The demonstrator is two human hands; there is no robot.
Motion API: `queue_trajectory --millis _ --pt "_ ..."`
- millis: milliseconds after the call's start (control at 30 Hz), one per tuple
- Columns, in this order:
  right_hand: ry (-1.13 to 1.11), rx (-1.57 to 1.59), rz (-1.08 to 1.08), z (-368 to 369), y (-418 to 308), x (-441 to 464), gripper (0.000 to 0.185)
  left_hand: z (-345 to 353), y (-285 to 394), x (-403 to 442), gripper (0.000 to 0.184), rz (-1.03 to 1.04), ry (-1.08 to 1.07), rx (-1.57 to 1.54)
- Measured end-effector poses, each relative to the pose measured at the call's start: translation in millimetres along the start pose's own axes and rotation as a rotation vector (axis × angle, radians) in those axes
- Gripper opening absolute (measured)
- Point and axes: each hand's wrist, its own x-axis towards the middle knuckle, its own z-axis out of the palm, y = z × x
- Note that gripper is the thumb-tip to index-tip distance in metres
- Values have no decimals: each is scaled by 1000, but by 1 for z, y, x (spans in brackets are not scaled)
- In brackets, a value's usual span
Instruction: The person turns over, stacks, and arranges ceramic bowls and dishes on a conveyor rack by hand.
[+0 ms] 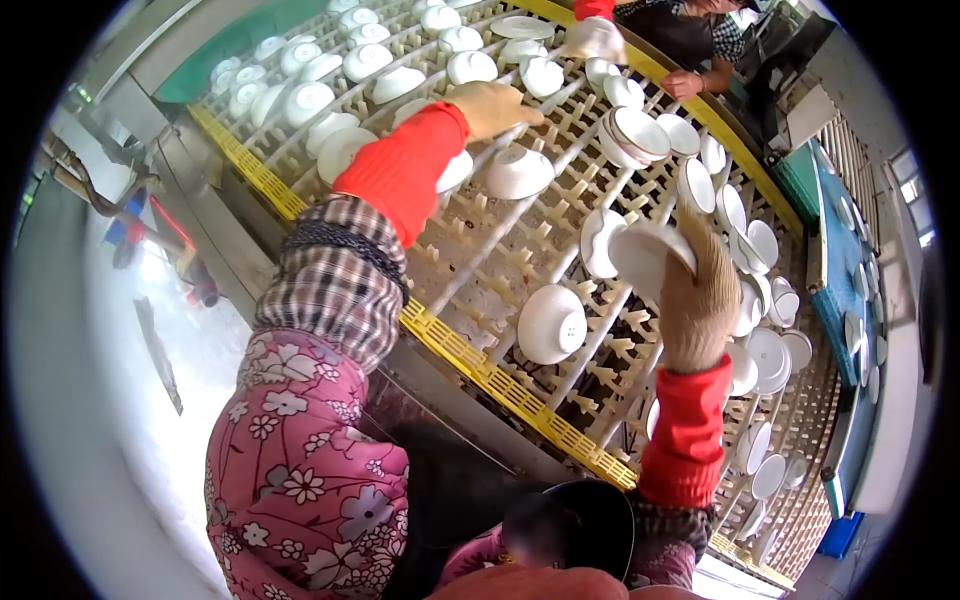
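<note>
My right hand (705,290), in a tan knit glove with a red cuff, is closed on the rim of a white bowl (645,255). Just left of that bowl another white bowl (600,243) leans on the pegged conveyor (480,270). My left hand (492,110), gloved the same way, reaches over the far part of the conveyor with its fingers stretched out. Close below its fingertips lies an upturned white bowl (520,173). Nearer to me, a white bowl (553,325) rests tilted on the pegs, its base showing.
A yellow slotted edge (520,395) borders the conveyor on my side. Many white dishes stand along the right, including a stacked bowl (640,133). Across from me a co-worker's gloved hand (596,42) is over the conveyor. A blue belt (843,250) carries dishes at far right.
</note>
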Motion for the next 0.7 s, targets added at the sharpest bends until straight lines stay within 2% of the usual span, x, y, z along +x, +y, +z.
queue_trajectory --millis 67,100,133,167,233,267,333,367,400,433,467,533,667,700 --pt "115 54 -189 30 -23 28 60 0 -16 -26 61 211 104 -56" --pt "108 9 -370 40 -34 42 69 13 -24 -31 58 133 175 -92" --pt "-118 -127 -298 44 -63 49 73 42 -38 -31 55 56 248 -129" --pt "-237 -233 -343 55 -69 45 73 57 -47 -33 53 -21 320 -164" --pt "-425 -262 -337 59 -55 29 71 47 -43 -59 57 40 239 -176" --pt "-493 -177 -295 47 -40 18 70 37 -34 -68 60 -4 221 -155" --pt "-321 -229 -171 14 -7 -19 62 18 -15 -87 67 -91 182 -110" --pt "-318 -186 -63 -7 -2 -30 61 18 -12 -86 69 -156 207 -54" --pt "-340 -363 -30 -25 15 -49 65 16 -8 -88 71 -222 225 5" --pt "-388 -405 113 -41 18 -66 67 -10 26 -102 72 -297 284 -82" --pt "-365 -422 120 -57 29 -90 66 -6 35 -93 73 -240 368 37" --pt "-563 -312 405 -82 39 -114 64 -2 46 -80 76 -123 546 286" --pt "-619 -336 298 -95 16 -118 60 5 50 -37 77 -318 233 202" --pt "-625 -335 254 -98 20 -122 60 5 49 -32 55 -310 218 168"
